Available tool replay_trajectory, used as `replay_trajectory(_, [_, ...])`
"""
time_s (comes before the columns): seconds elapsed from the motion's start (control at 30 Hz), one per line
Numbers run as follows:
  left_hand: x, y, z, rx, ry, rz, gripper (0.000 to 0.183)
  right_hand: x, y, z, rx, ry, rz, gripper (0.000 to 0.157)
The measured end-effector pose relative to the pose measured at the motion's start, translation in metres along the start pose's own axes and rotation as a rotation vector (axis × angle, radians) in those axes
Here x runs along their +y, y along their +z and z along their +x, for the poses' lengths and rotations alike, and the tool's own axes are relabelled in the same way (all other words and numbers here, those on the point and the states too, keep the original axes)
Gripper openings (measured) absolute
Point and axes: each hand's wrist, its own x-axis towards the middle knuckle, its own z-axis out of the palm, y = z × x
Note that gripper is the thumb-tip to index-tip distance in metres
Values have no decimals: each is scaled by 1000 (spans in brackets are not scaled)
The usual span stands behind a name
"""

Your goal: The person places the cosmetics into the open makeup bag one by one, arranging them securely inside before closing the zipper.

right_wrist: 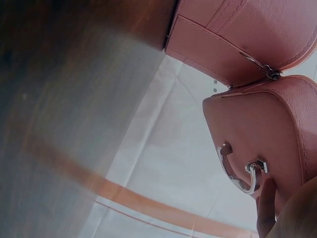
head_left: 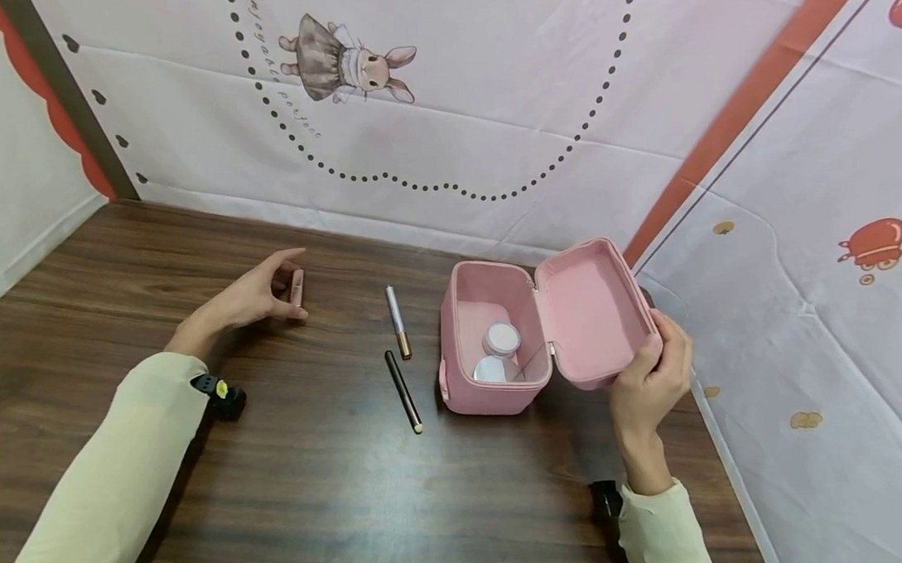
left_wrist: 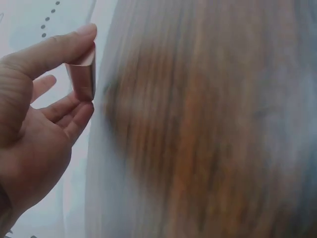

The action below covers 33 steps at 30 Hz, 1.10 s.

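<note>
My left hand (head_left: pixel 243 301) pinches a small rose-gold tube with flat sides, which looks like a lipstick (head_left: pixel 296 288), between thumb and fingertips. It is over the left part of the table; in the left wrist view the lipstick (left_wrist: pixel 83 79) stands between thumb and lower fingers, with one finger held away. On the right, my right hand (head_left: pixel 654 374) grips the edge of the raised lid (head_left: pixel 594 310) of a pink cosmetic case (head_left: pixel 492 401). Inside the case are a white-lidded jar (head_left: pixel 502 338) and a pale flat item, partly hidden. The right wrist view shows the lid's metal handle (right_wrist: pixel 233 173).
A silver tube with a gold end (head_left: pixel 396 321) and a dark pen-like stick (head_left: pixel 403 391) lie on the wooden table (head_left: pixel 317 493), left of the case. A white printed cloth (head_left: pixel 474 90) hangs behind the table and along both sides.
</note>
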Motion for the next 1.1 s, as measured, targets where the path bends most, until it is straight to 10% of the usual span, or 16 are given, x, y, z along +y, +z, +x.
replay_trajectory(0.63, [57,12,18,77,26,43,72,-1,-1,1,-2,1,-4,30])
replay_trajectory(1.1, [99,34,35,85,264,33,64,-1,-1,0,-9,3,0,31])
